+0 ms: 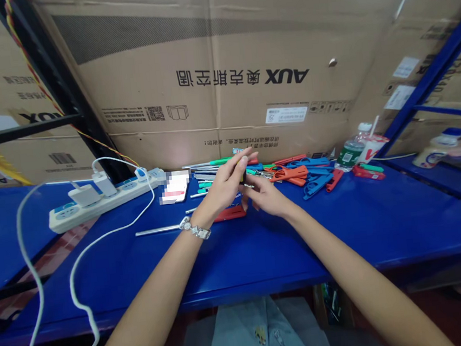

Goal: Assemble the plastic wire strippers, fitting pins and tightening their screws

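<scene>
My left hand (228, 181), with a bracelet (195, 229) at the wrist, is over the middle of the table, its fingers pointing right. Against its palm side shows a small dark and yellow piece (243, 178), mostly hidden; its kind I cannot make out. My right hand (268, 195) meets it from the right, fingers curled around a small shiny metal bit (248, 186). Below the hands lies a red-handled tool (230, 213). Left of the wrist, a metal rod (158, 231) lies flat. Screwdrivers with green handles (205, 185) are spread behind my left hand.
Orange plastic clamps (290, 173) and blue clamps (317, 184) are heaped behind my right hand. A water bottle (349, 153) and a cup (373, 148) stand farther right. Left are a phone (175, 187) and a power strip (95, 205) with a trailing white cable (73, 286). A large carton (218, 43) stands behind.
</scene>
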`<action>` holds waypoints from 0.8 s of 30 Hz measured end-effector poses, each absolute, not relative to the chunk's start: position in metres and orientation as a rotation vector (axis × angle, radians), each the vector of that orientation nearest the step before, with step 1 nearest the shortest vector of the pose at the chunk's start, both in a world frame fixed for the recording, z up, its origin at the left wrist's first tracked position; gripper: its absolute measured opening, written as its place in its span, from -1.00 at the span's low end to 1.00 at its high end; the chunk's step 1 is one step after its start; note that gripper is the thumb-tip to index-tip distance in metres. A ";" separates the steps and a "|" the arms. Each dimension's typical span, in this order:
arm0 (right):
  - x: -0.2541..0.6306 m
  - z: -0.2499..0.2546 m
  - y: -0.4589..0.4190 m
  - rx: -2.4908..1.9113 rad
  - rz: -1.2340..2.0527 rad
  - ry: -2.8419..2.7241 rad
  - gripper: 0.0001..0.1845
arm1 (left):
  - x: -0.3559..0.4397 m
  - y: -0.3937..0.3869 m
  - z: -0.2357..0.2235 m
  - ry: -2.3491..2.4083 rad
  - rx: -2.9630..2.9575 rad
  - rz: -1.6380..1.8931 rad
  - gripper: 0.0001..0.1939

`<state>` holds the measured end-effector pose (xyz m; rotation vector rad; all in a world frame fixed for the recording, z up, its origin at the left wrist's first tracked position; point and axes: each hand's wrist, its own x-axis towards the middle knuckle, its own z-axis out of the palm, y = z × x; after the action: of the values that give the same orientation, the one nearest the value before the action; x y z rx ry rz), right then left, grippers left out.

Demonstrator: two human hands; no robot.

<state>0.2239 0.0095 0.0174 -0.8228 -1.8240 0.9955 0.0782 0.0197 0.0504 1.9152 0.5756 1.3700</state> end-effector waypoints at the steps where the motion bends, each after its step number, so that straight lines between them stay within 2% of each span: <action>1: 0.226 0.019 0.009 -0.817 1.022 -1.840 -0.66 | 0.078 0.020 0.050 0.580 1.913 1.371 -0.65; 8: 0.218 0.006 0.019 -0.930 0.773 -1.632 -0.62 | 0.092 0.015 0.046 0.839 1.781 1.781 -0.61; 12: 0.218 0.009 0.017 -1.015 0.686 -1.654 -0.67 | 0.087 0.016 0.045 0.767 1.808 1.702 -0.74; 14: 0.224 0.015 0.013 -0.986 0.767 -1.710 -0.60 | 0.081 0.017 0.045 0.735 1.866 1.633 -0.80; 18: 0.232 0.024 0.009 -0.880 1.000 -1.813 -0.59 | 0.074 0.019 0.046 0.729 1.909 1.524 -0.75; 24: 0.216 0.011 0.017 -0.918 0.780 -1.666 -0.54 | 0.091 0.014 0.044 0.959 1.744 1.833 -0.67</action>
<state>0.2159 0.0172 0.0108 -0.9184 -1.6657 0.7796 0.0908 0.0144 0.0445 1.7445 0.9593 1.8325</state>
